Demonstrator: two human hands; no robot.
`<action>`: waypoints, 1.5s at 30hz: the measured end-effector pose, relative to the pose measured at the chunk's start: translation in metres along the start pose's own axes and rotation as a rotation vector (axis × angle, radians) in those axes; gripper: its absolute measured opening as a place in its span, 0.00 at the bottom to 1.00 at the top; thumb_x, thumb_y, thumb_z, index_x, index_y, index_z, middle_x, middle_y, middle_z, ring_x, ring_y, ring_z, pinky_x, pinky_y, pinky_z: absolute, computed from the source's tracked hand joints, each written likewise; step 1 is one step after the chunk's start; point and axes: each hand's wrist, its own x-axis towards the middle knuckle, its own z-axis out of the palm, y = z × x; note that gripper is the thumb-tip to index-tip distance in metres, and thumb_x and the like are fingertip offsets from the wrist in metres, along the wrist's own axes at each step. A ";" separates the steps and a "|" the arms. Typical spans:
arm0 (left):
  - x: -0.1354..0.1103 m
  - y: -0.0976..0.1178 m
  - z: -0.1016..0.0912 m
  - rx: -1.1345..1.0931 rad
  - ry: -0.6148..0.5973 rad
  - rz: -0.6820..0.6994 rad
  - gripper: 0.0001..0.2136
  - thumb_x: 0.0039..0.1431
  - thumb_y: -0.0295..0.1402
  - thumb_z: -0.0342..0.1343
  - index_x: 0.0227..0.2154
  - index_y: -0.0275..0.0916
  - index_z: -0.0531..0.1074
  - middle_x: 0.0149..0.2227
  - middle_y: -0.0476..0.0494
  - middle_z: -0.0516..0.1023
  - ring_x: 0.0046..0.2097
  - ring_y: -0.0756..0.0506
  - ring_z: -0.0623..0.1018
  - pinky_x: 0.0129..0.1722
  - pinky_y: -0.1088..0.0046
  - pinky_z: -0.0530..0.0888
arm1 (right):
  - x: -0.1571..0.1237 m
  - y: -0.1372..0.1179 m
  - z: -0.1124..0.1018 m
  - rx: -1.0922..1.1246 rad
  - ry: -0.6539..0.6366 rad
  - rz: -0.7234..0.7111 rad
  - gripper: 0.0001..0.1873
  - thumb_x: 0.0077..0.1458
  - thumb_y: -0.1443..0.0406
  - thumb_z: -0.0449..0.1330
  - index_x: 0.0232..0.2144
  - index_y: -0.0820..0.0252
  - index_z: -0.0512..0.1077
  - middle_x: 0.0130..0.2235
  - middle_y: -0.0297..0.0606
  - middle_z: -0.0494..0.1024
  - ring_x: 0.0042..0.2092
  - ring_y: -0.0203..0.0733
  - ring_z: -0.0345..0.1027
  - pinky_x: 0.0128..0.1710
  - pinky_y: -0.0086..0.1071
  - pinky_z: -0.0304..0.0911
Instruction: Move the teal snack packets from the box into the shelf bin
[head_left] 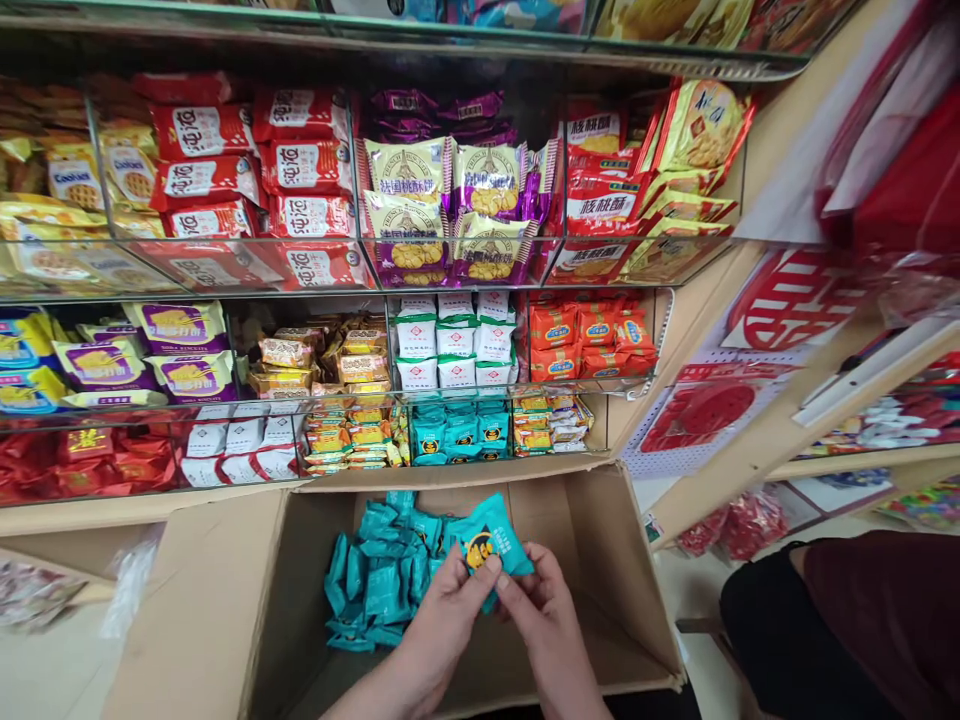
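Note:
Between my two hands is a teal snack packet [495, 530] with a dark and yellow emblem. My left hand [455, 592] grips its left side, and my right hand [541, 590] grips its right side, both thumbs pressed on the front. A second teal edge shows just below it, too covered to make out. Under my hands stands an open cardboard box [600, 540]. On the box's left side lies a loose heap of similar teal packets [386, 590]. Matching teal packets [461, 432] stand in rows in a bottom shelf compartment behind the box.
Clear-fronted shelves hold red packets [300, 165], purple and cream biscuit packets [409, 215], white packets [457, 345] and orange packets [592, 335]. The box's flap [187, 610] spreads out to the left. A person in dark clothes [847, 620] is close on the right.

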 end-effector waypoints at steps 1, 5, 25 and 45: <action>0.002 -0.001 -0.002 0.064 -0.010 0.014 0.10 0.50 0.37 0.53 0.35 0.39 0.67 0.39 0.45 0.73 0.42 0.47 0.71 0.43 0.71 0.67 | 0.000 0.000 -0.003 -0.032 -0.026 -0.001 0.17 0.43 0.59 0.61 0.36 0.57 0.63 0.27 0.32 0.71 0.28 0.35 0.64 0.27 0.28 0.62; 0.015 0.012 -0.015 0.279 -0.045 0.097 0.11 0.49 0.37 0.55 0.35 0.40 0.65 0.37 0.45 0.73 0.40 0.46 0.73 0.42 0.70 0.69 | 0.004 0.004 -0.024 -0.152 0.001 -0.022 0.15 0.43 0.58 0.61 0.33 0.59 0.66 0.26 0.33 0.70 0.26 0.35 0.63 0.25 0.28 0.60; 0.067 0.052 -0.016 1.073 -0.069 0.447 0.14 0.55 0.39 0.45 0.39 0.39 0.68 0.33 0.43 0.72 0.36 0.47 0.72 0.38 0.71 0.68 | 0.021 0.003 -0.059 -0.062 0.135 0.034 0.13 0.45 0.58 0.59 0.31 0.60 0.69 0.31 0.36 0.72 0.31 0.38 0.64 0.29 0.30 0.62; 0.274 0.066 -0.038 1.963 -0.238 0.300 0.21 0.58 0.39 0.34 0.48 0.35 0.63 0.50 0.41 0.67 0.49 0.43 0.67 0.49 0.70 0.61 | 0.030 0.024 -0.097 -0.028 0.230 0.228 0.15 0.44 0.55 0.59 0.27 0.62 0.68 0.26 0.32 0.72 0.26 0.31 0.64 0.25 0.25 0.60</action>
